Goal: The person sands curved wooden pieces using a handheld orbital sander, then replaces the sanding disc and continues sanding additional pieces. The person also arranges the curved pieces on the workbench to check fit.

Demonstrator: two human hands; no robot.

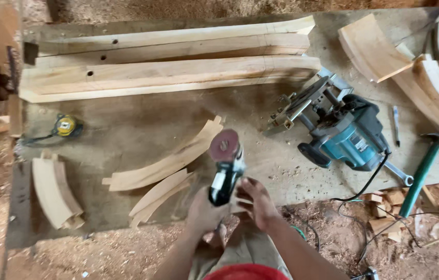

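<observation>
My left hand point(202, 211) grips the black body of an angle grinder point(226, 173), whose reddish sanding disc point(224, 145) points up and away from me. At the tool's rear end, my right hand point(257, 202) touches it with the fingers curled around it. The grinder hangs over the near edge of a dusty workbench point(131, 129). Just left of it on the bench lie two curved wooden strips point(165, 166) and a thinner curved pair point(158, 196).
Long pale planks point(167, 67) lie across the far side. A teal router point(346, 137) sits at right, a green-handled hammer point(422, 173) and a wrench beyond it. Yellow tape measure point(66, 126) at left, curved wood block point(53, 193) below it. More curved pieces point(426, 83) far right. Sawdust covers the floor.
</observation>
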